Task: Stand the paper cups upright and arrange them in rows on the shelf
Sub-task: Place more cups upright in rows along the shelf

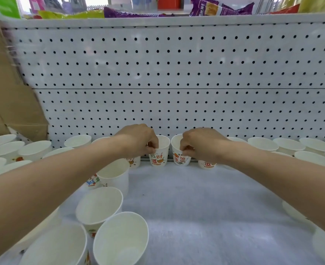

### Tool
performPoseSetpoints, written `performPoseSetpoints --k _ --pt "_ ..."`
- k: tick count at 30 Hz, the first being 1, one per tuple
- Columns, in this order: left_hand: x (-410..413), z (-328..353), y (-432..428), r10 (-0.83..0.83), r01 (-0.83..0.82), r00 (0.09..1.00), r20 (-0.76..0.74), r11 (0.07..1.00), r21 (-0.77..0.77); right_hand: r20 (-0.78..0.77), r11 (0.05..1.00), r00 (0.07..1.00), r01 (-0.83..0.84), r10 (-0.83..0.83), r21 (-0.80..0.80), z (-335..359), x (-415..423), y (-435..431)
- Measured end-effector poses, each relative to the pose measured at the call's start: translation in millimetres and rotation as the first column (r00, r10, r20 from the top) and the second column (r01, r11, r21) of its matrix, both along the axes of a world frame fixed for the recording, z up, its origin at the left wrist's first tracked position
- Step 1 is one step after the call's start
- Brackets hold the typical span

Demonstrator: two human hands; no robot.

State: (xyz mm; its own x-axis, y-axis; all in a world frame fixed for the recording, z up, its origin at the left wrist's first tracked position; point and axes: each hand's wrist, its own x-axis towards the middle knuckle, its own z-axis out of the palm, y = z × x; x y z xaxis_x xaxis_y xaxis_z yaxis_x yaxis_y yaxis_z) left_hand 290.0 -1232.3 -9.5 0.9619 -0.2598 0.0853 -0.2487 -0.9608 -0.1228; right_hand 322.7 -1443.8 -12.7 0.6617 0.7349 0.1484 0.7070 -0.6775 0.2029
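Observation:
Two white paper cups with printed red and orange characters stand upright side by side at the back of the shelf [196, 207]. My left hand [138, 140] pinches the rim of the left cup [160, 155]. My right hand [201, 144] pinches the rim of the right cup [177, 158], which tilts slightly to the left. More upright cups line the back row on both sides, partly hidden behind my hands and forearms.
Several upright cups crowd the left front [119, 240] and left side [4, 150]; others stand along the right side [310, 148]. A white pegboard wall [177, 73] backs the shelf. A cardboard box [8, 102] leans at far left. Snack bags lie on the shelf above.

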Motion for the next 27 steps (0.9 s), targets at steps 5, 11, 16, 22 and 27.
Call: performPoseSetpoints --k 5,11,16,22,27 --pt "1.3 3.5 2.5 -0.011 0.011 1.0 -0.004 1.0 0.009 0.023 1.0 1.0 -0.002 0.002 0.018 -0.1 2.8 0.1" --pt "-2.4 7.1 2.3 -0.01 0.01 1.0 0.012 1.0 -0.009 0.057 0.999 0.998 0.034 -0.033 -0.004 3.5 1.4 -1.2" --pt "-13.7 17.1 14.6 -0.019 0.026 0.997 0.069 0.994 -0.104 0.07 1.0 0.997 0.023 -0.023 -0.007 5.6 3.6 0.9" --pt "-36.8 37.3 56.5 0.05 -0.009 0.987 0.155 0.966 -0.258 0.104 0.987 0.994 -0.051 0.035 0.152 17.1 -8.8 6.6" --pt "-48.7 35.1 87.8 0.176 -0.166 0.983 0.053 0.972 -0.164 0.113 0.961 0.98 -0.185 0.164 0.207 20.0 -15.6 56.5"
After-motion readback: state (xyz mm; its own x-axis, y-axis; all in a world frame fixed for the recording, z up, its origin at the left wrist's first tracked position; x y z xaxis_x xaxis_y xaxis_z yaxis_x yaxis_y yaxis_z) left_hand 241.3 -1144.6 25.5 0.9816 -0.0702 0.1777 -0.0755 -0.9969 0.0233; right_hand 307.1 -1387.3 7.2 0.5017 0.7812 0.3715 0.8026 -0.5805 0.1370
